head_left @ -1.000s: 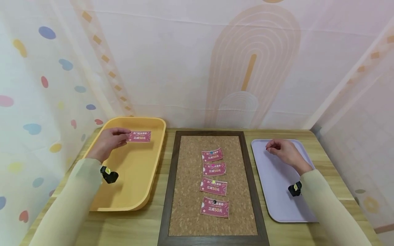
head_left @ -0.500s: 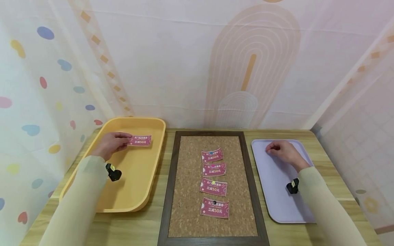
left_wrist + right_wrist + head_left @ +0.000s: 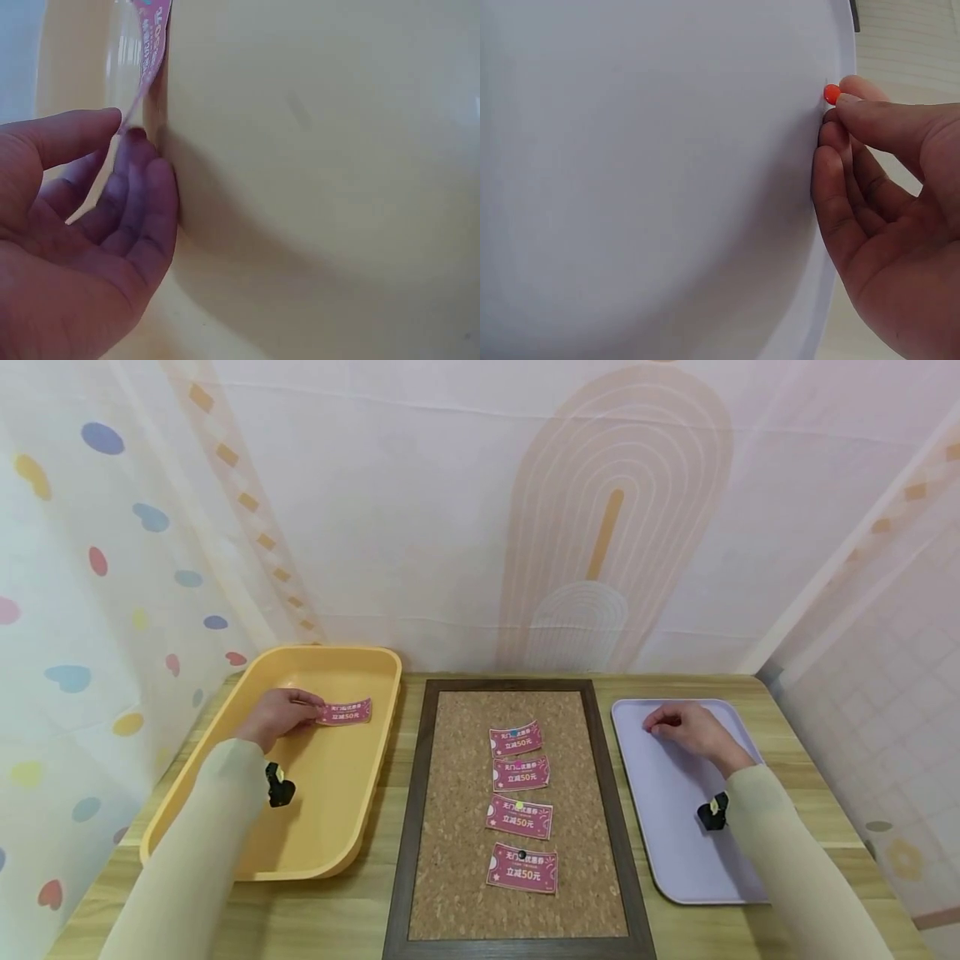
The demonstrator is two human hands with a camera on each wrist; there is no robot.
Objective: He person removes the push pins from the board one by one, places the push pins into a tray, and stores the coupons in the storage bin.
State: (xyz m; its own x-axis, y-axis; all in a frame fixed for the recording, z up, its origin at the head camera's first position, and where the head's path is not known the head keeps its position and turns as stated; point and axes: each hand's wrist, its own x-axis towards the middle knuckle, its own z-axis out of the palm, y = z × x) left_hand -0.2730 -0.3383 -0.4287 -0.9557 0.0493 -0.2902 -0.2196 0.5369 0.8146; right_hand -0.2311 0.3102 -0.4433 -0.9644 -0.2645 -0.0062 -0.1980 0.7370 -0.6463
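My left hand [image 3: 281, 714] pinches the left end of a pink printed coupon [image 3: 348, 712] between thumb and fingers, low inside the yellow tray [image 3: 322, 827]. Seen from the left wrist, the coupon [image 3: 157, 37] bends upward near the tray's wall. Over the far part of the lilac tray [image 3: 648, 768], my right hand [image 3: 690, 731] holds a small red-orange push pin [image 3: 832, 94] at its fingertips, by the tray's edge. Between the trays lies a framed cork board [image 3: 457, 860]. Several matching coupons [image 3: 522, 867] form a column on it, each with a coloured pin near its top edge.
A wooden table [image 3: 360, 910] carries both trays and the board. The board's dark frame [image 3: 408, 827] stands between them, with strips of tabletop on either side. Behind hangs a patterned curtain [image 3: 390, 527], reaching round the left and right sides.
My left hand has moved lower in the yellow tray and slightly to the right, with the coupon in its fingers. The right hand has stayed nearly in place.
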